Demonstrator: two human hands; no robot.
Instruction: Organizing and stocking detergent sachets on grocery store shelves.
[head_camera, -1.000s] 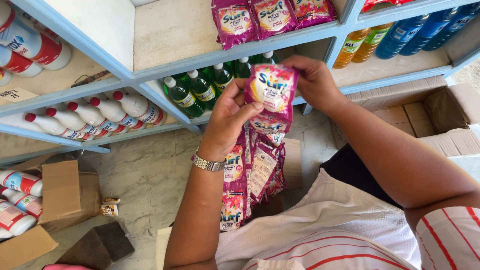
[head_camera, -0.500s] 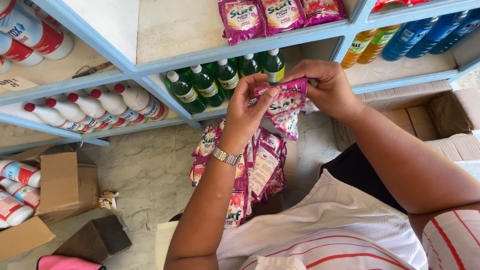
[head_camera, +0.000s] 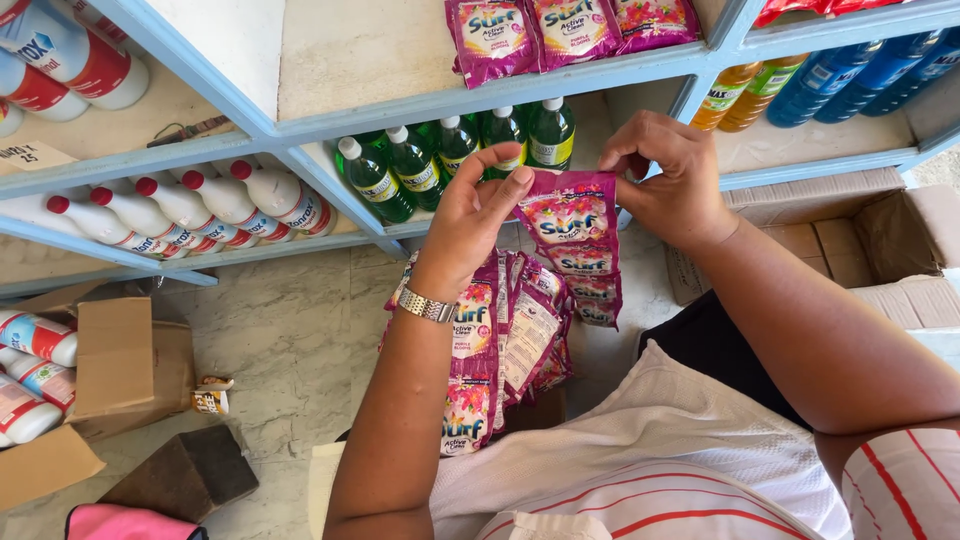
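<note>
My left hand (head_camera: 478, 222) and my right hand (head_camera: 672, 178) both grip the top edge of a purple detergent sachet (head_camera: 568, 222), which heads a connected strip of such sachets (head_camera: 500, 350) hanging down over my lap. A metal watch (head_camera: 427, 306) sits on my left wrist. The sachet is held just below the blue shelf edge (head_camera: 520, 90). Above that edge, three matching purple sachets (head_camera: 570, 30) lie on the shelf. Behind my hands stand several green bottles (head_camera: 450, 150).
White bottles with red caps (head_camera: 190, 205) line the lower left shelf. Orange bottles (head_camera: 745, 92) and blue bottles (head_camera: 850, 70) stand at right. Open cardboard boxes sit on the floor at left (head_camera: 120, 365) and right (head_camera: 850, 235). A dark block (head_camera: 185, 475) lies on the marble floor.
Both hands have shifted up and right with the top sachet, now spread flat between them. The strip below has swung and hangs more to the left.
</note>
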